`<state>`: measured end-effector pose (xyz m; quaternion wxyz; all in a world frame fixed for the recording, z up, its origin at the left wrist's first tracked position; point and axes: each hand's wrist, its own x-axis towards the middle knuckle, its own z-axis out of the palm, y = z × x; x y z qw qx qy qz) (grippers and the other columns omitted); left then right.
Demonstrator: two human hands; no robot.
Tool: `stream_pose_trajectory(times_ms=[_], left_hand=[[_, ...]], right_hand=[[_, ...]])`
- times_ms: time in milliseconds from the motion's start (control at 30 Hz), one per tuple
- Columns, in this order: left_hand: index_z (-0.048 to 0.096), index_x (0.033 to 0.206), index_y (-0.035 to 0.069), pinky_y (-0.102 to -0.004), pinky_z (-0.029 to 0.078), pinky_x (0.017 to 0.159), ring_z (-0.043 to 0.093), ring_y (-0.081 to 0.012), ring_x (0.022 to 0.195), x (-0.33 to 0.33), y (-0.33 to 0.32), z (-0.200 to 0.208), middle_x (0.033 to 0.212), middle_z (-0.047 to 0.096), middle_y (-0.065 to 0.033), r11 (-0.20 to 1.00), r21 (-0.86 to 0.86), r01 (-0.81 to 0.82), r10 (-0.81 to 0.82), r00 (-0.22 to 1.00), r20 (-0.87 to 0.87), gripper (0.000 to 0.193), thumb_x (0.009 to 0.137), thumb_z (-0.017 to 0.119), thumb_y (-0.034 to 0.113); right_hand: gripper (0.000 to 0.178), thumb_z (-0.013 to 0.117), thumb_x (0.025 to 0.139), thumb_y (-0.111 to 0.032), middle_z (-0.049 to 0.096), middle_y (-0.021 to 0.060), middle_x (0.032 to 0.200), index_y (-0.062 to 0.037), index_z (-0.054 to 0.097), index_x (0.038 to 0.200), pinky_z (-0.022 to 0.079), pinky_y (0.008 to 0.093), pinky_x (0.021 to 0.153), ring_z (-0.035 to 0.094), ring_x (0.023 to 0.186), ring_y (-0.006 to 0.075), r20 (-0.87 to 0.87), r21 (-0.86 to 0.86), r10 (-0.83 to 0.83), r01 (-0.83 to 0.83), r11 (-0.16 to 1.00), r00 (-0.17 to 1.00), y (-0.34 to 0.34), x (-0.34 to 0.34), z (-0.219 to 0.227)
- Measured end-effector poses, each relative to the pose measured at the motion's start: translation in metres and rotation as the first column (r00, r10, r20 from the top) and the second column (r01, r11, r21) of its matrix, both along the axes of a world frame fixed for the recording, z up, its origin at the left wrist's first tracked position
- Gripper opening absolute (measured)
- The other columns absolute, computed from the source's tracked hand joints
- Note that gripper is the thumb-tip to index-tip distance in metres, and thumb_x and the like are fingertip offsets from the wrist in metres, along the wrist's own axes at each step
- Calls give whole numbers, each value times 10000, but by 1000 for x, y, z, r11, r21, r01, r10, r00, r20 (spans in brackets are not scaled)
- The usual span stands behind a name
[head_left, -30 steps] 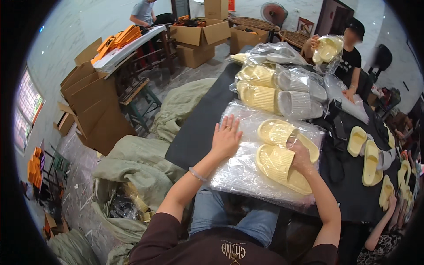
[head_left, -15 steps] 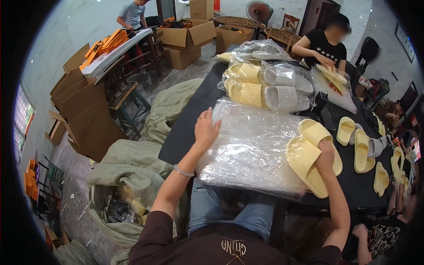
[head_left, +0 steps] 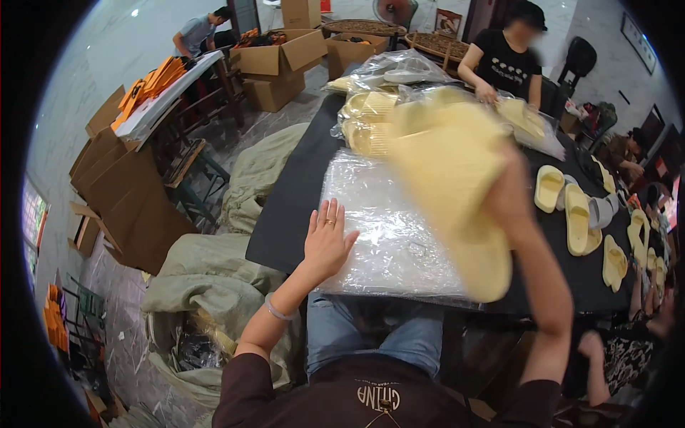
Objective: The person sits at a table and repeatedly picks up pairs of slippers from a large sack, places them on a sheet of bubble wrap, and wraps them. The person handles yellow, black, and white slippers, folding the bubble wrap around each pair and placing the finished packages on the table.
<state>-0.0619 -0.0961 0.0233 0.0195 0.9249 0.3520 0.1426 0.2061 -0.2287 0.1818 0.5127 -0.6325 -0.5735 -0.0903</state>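
My right hand (head_left: 508,189), smeared by motion, grips a pair of pale yellow slide slippers (head_left: 449,171) and holds them up with their soles showing. Under them lies a stack of clear plastic bags (head_left: 385,242) at the near edge of the black-topped table. Fingers stretched out, my left hand (head_left: 327,239) rests flat on the left edge of that stack. Beyond the stack, bagged yellow slippers (head_left: 369,121) are piled up, partly hidden by the raised pair.
Loose yellow slippers (head_left: 576,221) and grey ones lie on the table's right side. Across the table a person (head_left: 506,64) handles a bagged pair. Green woven sacks (head_left: 207,271) stand on the floor at left, near cardboard boxes (head_left: 128,192). Another person (head_left: 200,39) works at the far left.
My right hand has lifted the yellow slippers off the bag stack and tipped them up, soles showing. My left hand has come down flat on the bags' left edge.
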Motion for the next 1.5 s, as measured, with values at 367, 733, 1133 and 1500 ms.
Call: stream_pose_trajectory(times_ms=[367, 733, 1133, 1500], left_hand=[[377, 1401, 85, -348, 424, 1004, 490, -227, 1216, 10, 48, -83, 1388, 442, -92, 256, -514, 818, 299, 439, 847, 470, 963, 499, 204], [309, 1429, 2, -441, 175, 1140, 236, -297, 1407, 24, 25, -27, 1513, 258, -170, 995, -98, 34, -30, 999, 43, 593, 953, 358, 351], [311, 1417, 0, -466, 185, 1135, 218, -304, 1411, 37, 30, 6, 1511, 249, -185, 991, -133, -4, -31, 967, -254, 610, 946, 395, 377], [238, 1467, 46, -450, 118, 1153, 160, -217, 1433, 85, 82, -31, 1549, 200, -83, 999, -50, -8, 12, 996, 84, 644, 966, 310, 443]], right_hand=[[166, 607, 726, -52, 600, 184, 928, 13, 570, 875, 475, 434, 795, 572, 918, 354, 68, -309, -55, 73, 948, 996, 118, -139, -164], [172, 622, 789, -151, 622, 123, 978, -34, 605, 914, 503, 454, 790, 578, 995, 295, 350, -548, -413, 541, 637, 841, 28, -13, -151], [240, 629, 753, -108, 609, 177, 1006, 10, 585, 957, 469, 463, 845, 556, 998, 364, 265, -472, -574, 624, 623, 774, -1, 36, -174], [261, 606, 783, -76, 601, 211, 992, 34, 580, 1019, 443, 475, 845, 542, 968, 394, 209, -425, -567, 596, 681, 797, -3, 37, -180]])
